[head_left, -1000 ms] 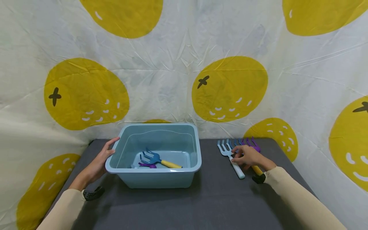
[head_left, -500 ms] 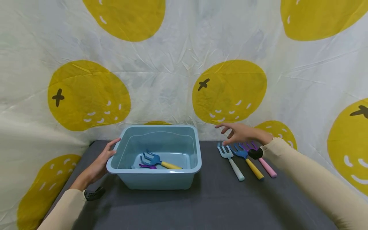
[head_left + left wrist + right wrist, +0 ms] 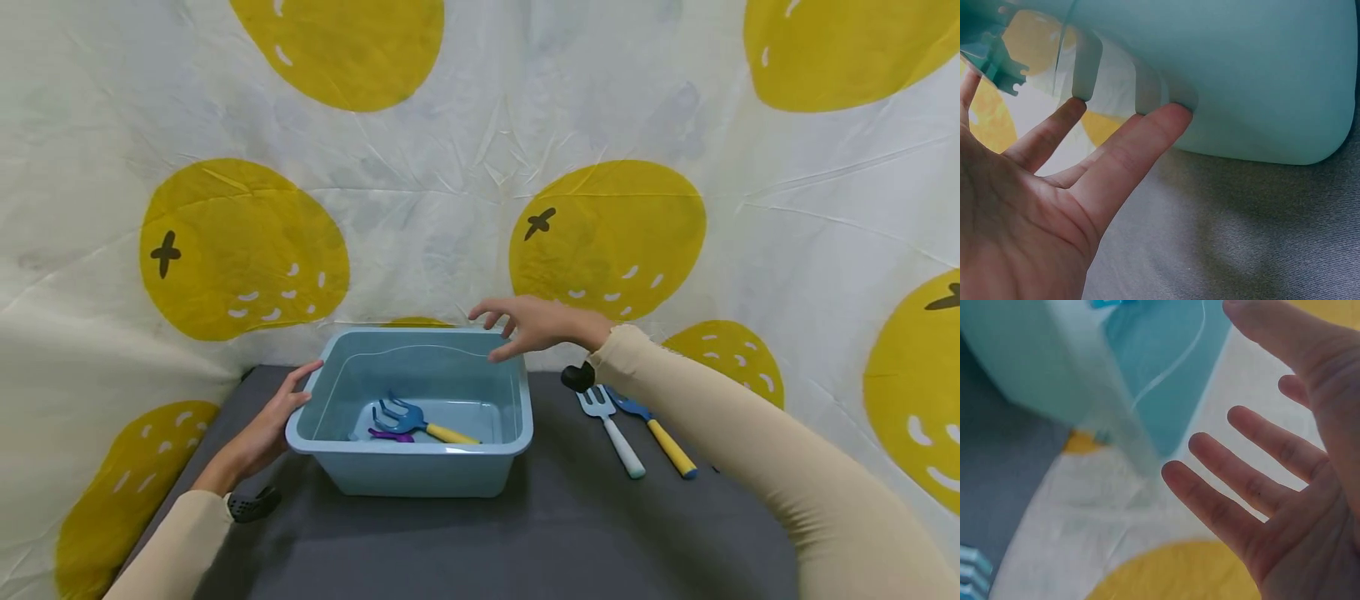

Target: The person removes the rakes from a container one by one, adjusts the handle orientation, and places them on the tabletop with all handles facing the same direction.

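A light blue plastic basin (image 3: 408, 473) stands on the dark table. My left hand (image 3: 264, 423) is at its left side; in the left wrist view, straight fingertips touch the basin wall (image 3: 1272, 81). My right hand (image 3: 542, 323) hangs over the basin's far right corner, fingers spread and holding nothing. Inside the basin lie a blue hand fork with a yellow handle (image 3: 450, 435) and a purple tool head (image 3: 392, 436), partly hidden by the front rim. Right of the basin are a pale blue hand fork (image 3: 622, 448) and another blue fork with a yellow handle (image 3: 672, 452).
A dark grey cloth covers the table (image 3: 480, 554). Behind it hangs a white curtain (image 3: 427, 242) printed with yellow fruit. My right sleeve (image 3: 735, 425) crosses above the forks' heads and hides part of the table's right side.
My right hand has risen from the forks on the right and moved left to the basin's far right corner. The pink-handled fork is now hidden behind my sleeve. My left hand stays put.
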### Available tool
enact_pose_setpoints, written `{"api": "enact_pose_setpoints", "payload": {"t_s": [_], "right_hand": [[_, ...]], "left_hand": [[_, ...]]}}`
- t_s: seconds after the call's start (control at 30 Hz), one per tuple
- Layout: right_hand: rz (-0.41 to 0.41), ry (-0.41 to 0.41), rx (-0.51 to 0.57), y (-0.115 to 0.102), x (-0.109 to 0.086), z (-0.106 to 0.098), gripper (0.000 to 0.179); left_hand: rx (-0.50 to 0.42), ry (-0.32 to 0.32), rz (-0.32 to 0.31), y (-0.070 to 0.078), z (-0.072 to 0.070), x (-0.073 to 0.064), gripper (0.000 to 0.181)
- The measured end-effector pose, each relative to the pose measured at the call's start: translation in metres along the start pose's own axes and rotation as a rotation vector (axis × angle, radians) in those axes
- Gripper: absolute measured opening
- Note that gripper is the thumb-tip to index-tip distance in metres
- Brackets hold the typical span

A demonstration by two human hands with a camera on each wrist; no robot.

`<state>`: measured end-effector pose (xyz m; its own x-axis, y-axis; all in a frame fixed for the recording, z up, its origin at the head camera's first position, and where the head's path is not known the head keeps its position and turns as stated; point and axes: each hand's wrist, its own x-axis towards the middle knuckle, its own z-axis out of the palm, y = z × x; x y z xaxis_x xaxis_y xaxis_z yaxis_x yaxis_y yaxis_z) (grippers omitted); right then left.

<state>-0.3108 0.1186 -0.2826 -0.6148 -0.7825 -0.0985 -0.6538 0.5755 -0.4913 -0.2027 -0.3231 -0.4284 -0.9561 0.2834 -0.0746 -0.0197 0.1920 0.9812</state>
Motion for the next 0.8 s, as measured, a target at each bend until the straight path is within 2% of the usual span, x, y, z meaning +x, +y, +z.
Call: {"api": "enact_pose_setpoints", "payload": {"t_s": [0.2,0.27,0.4,0.47,0.6,0.8], "right_hand": [[0.009,-0.144,-0.049,-0.012,0.047,0.026,0.078],[0.040,-0.211,-0.053,-0.014,0.060,0.037,0.079],[0.154,-0.325,-0.017,-0.016,0.082,0.060,0.080],[0.220,-0.377,0.021,-0.015,0.091,0.071,0.079],[0.320,-0.469,-0.009,-0.011,0.104,0.093,0.079],[0.408,-0.523,-0.090,-0.002,0.117,0.119,0.073]], "left_hand": [[0.002,0.000,0.000,0.000,-0.001,0.002,0.061],[-0.001,-0.001,0.002,-0.002,-0.001,0.002,0.060],[0.001,0.003,0.011,-0.002,-0.002,0.003,0.059],[0.007,0.004,0.010,-0.002,-0.002,0.004,0.060],[0.005,0.008,-0.006,-0.003,0.000,0.004,0.061],[-0.011,0.019,-0.031,-0.002,0.000,0.004,0.061]]}}
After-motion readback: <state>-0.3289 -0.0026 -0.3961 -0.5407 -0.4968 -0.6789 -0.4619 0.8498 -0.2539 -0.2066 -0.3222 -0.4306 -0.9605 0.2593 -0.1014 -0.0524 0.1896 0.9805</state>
